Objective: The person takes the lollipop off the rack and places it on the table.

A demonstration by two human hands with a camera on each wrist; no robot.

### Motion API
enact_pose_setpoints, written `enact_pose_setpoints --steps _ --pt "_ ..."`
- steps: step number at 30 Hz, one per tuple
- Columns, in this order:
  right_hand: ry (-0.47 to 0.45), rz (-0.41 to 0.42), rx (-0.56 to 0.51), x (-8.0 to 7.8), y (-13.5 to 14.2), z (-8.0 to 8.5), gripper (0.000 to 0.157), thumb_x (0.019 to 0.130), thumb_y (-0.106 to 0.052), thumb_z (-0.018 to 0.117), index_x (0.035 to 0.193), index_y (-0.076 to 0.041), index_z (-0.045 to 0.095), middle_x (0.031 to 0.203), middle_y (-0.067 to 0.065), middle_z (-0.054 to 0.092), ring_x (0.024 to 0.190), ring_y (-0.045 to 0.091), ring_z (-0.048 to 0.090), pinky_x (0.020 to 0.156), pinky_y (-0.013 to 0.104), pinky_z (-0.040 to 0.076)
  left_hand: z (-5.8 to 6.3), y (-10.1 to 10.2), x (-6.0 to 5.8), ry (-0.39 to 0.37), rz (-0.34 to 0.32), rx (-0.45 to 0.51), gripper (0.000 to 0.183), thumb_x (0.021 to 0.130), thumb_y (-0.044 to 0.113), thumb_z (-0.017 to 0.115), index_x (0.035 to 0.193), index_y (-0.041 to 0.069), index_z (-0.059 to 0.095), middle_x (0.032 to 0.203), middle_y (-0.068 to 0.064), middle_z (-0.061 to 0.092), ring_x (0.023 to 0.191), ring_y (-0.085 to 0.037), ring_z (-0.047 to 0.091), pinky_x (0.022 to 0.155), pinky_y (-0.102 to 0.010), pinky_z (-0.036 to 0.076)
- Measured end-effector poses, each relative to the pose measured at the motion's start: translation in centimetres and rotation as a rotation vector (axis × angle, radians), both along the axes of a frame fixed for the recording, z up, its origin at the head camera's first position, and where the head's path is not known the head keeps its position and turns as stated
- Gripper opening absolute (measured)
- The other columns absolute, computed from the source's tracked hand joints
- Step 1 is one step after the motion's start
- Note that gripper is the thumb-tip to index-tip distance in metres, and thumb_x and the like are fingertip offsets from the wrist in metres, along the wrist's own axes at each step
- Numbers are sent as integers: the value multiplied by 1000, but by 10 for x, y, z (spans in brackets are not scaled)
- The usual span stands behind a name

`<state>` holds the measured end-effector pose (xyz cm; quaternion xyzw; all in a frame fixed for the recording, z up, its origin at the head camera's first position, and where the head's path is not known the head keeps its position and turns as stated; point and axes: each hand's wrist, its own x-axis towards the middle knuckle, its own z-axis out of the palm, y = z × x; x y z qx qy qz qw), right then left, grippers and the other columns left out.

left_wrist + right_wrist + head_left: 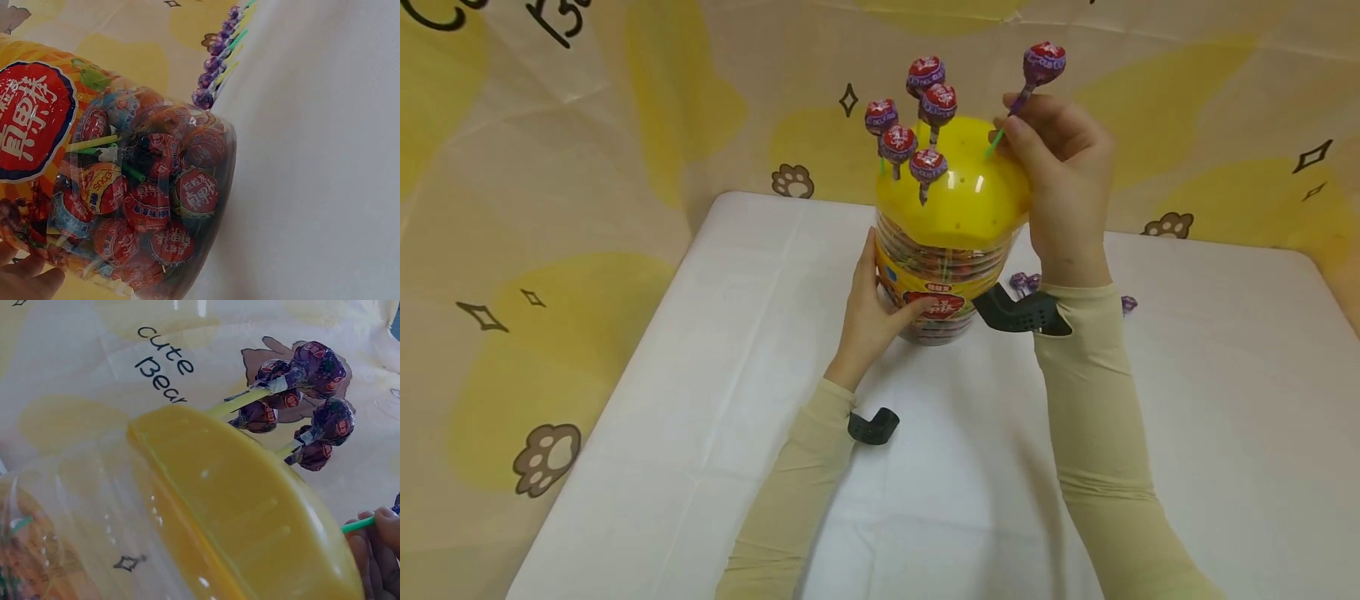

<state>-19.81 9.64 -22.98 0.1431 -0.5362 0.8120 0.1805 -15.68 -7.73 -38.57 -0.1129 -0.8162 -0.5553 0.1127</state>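
While the left hand point(872, 321) holds the jar point(942, 265) by its side, thumb laid across the label point(949, 307), the right hand point(1071, 158) pinches one lollipop point(1043, 64) by its stick, candy end uppermost. The jar stands on the table point(767, 333), capped by a yellow lid point(973, 204). The held stick's green tip is at the lid's surface; whether it has entered a hole cannot be determined. Completed: five purple-wrapped lollipops point(938, 104) stand in the lid, grouped on its left portion. Outstanding: the held piece, plus a row of at least six loose lollipops point(212, 64) on the table, right of the jar. Small dark spots point(958, 226) on the lid appear to be vacant holes. Progress is judged partway, probably under half.
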Motion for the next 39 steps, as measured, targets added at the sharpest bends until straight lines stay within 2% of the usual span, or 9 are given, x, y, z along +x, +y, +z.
enact_pose_setpoints --steps 7,15,19,23,31,36,39 --pt "5 28 -8 5 12 -7 9 87 7 62 93 8 68 102 17 63 92 28 59 88 30 52 0 0 -1 15 -10 15 104 80 22 77 153 15 2 153 -10 19 138 -21 25 112 -37 28" --pt "-19 59 -7 22 27 -20 9 87 6 62 94 10 66 103 18 61 94 28 57 93 32 49 0 1 0 -2 -12 13 104 80 21 77 153 14 3 153 -11 20 139 -22 24 112 -38 27" --pt "-26 84 -24 29 37 -28 9 85 8 63 93 12 65 101 18 63 90 28 59 88 31 52 0 2 0 5 -15 9 104 80 21 77 153 14 2 153 -11 20 139 -22 24 112 -37 27" --pt "-40 75 -11 35 47 -37 12 84 8 66 93 15 64 97 18 66 83 27 61 80 29 54 -1 1 -1 15 -11 -1 104 81 22 76 153 14 2 153 -11 20 139 -21 24 112 -37 27" --pt "-89 59 113 44 72 -67 12 84 8 65 93 15 66 92 16 67 75 23 64 72 26 56 -2 0 1 11 3 -13 103 81 22 76 152 12 4 153 -12 20 139 -23 24 112 -39 27" --pt "-181 53 193 48 90 -88 9 83 10 64 90 9 70 85 10 70 70 19 65 70 24 56 -2 1 0 18 -3 -15 102 81 21 76 152 12 3 153 -13 20 139 -23 24 112 -39 27" --pt "-253 89 267 51 100 -101 10 84 9 64 90 6 71 81 7 70 67 16 65 69 22 56 -3 1 -1 20 -6 -14 102 81 21 76 152 12 4 153 -13 19 139 -23 24 112 -39 26"
